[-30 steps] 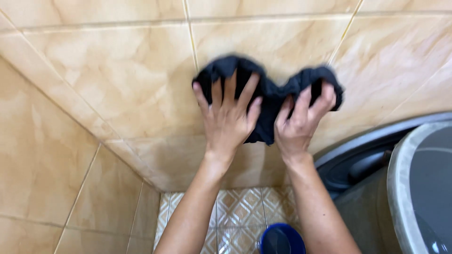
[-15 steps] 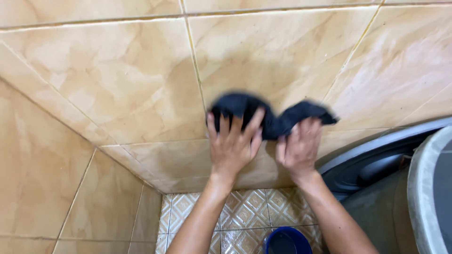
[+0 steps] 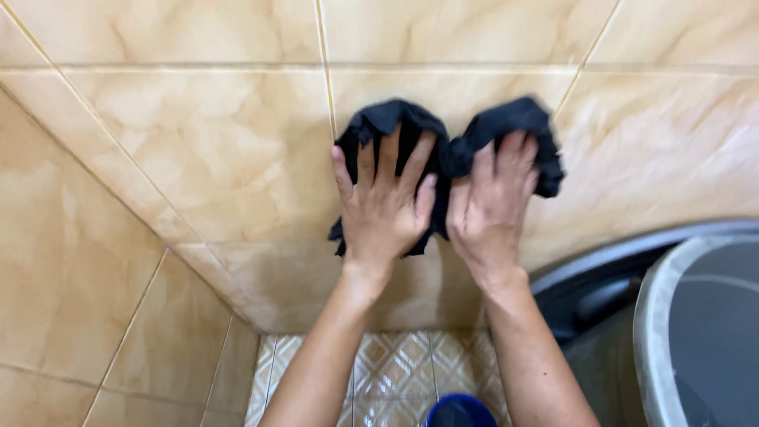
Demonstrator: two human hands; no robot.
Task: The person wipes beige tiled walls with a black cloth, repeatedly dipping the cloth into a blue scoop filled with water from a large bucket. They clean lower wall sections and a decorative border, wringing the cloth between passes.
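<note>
Head view — black cloth (image 3: 451, 150) under both hands' grip.

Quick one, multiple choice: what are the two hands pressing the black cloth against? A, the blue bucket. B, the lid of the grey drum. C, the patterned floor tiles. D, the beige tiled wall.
D: both the left hand and the right hand lie flat on the black cloth, which is spread on the beige tiled wall.
</note>
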